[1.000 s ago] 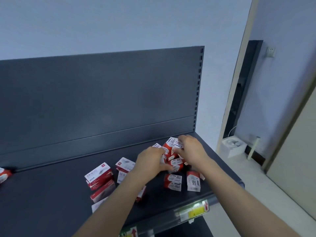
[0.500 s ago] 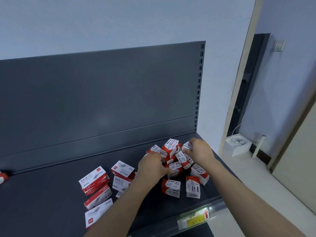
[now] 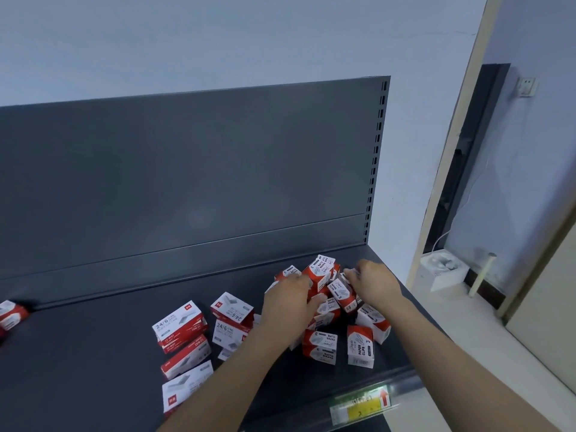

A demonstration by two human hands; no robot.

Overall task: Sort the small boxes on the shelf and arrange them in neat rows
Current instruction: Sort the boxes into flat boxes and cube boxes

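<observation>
Boxes (image 3: 330, 294) between both hands' grip.

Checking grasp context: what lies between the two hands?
In the head view, a jumbled pile of paper clip boxes sits between the left hand and right hand.

Pale blue-white wall (image 3: 218, 42) behind a dark grey shelf back panel (image 3: 187, 182). Cream door frame (image 3: 448, 169) on the right, white wall socket (image 3: 527, 87) beyond it. White box (image 3: 442, 271) on the light floor (image 3: 467, 325). Even, soft light.
</observation>
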